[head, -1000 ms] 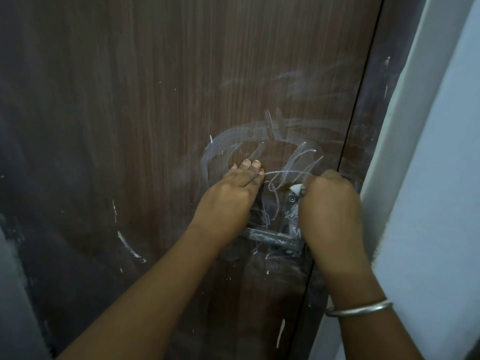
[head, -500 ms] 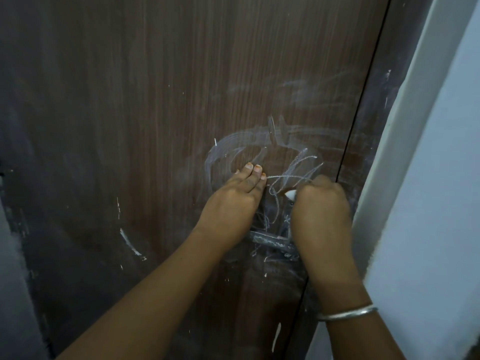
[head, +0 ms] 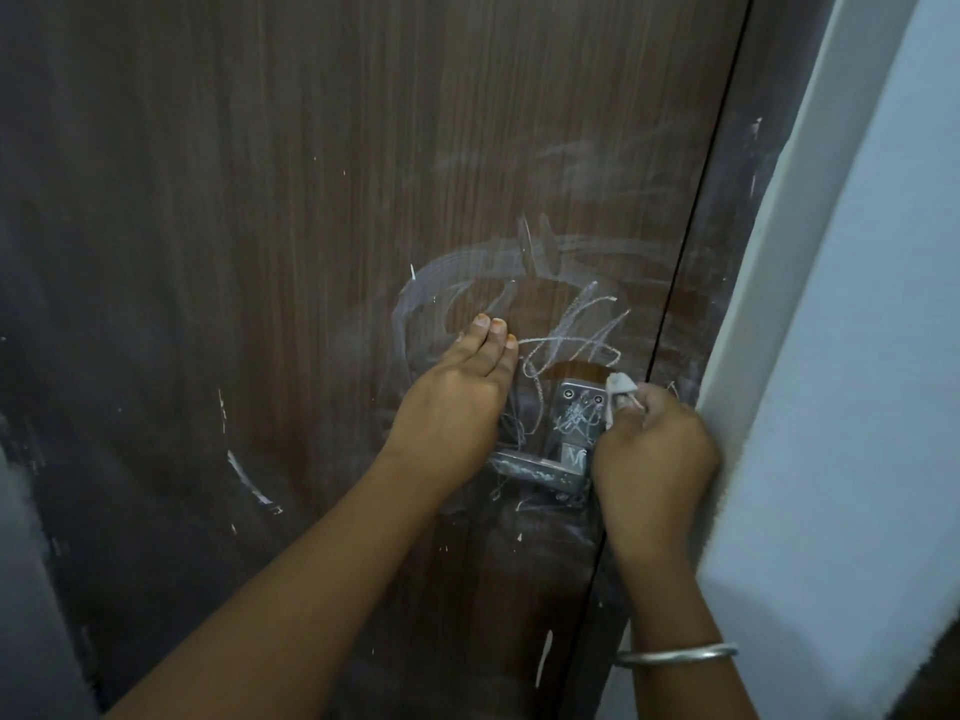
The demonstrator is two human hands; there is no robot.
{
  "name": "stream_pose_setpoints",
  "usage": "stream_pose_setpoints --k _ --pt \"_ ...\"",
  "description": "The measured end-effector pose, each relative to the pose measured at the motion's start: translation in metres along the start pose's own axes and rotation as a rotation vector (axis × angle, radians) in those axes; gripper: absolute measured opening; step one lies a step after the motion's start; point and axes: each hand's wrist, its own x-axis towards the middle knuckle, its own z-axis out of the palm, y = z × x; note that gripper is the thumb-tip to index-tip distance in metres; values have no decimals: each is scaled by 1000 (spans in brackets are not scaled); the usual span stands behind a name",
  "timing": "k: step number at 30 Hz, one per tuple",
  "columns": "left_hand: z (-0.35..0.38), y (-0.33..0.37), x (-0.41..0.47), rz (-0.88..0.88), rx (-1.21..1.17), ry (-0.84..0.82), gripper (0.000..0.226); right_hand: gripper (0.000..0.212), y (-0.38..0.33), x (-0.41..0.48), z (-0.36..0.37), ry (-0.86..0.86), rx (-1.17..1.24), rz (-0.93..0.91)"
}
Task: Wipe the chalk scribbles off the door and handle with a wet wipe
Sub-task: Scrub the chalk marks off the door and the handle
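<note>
home interior | wood-grain door (head: 311,252) | painted wall (head: 857,356)

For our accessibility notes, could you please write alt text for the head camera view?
A person's right hand pinches a white wet wipe at the top corner of the chalk-scribbled metal handle plate on a brown wooden door, while the left hand rests flat on the door. Chalk scribbles show above the plate.

Handle (head: 540,467) lever: free end hidden under left hand (head: 452,402). Backplate (head: 576,413): near edge hidden behind right hand (head: 654,454). Wet wipe (head: 618,387): only a corner shows above that fist. Marking (head: 575,456) between the hands too small to read.
</note>
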Motion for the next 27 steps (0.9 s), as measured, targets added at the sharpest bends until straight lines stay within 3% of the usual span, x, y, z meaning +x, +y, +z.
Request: stream_pose_setpoints --k 4,11,17,23,27 --pt "-1 1 0 -1 19 -20 64 24 9 -17 -1 -38 97 88" --pt "-2 1 1 -6 47 -31 63 23 0 -15 -1 49 123 38" --pt "-1 5 0 -20 44 -1 62 26 22 -42 3 -54 109 168" --pt "1 4 0 -47 26 13 68 25 8 -20 4 32 117 65" --pt "1 4 0 -44 34 10 66 28 22 -41 4 -47 70 121"
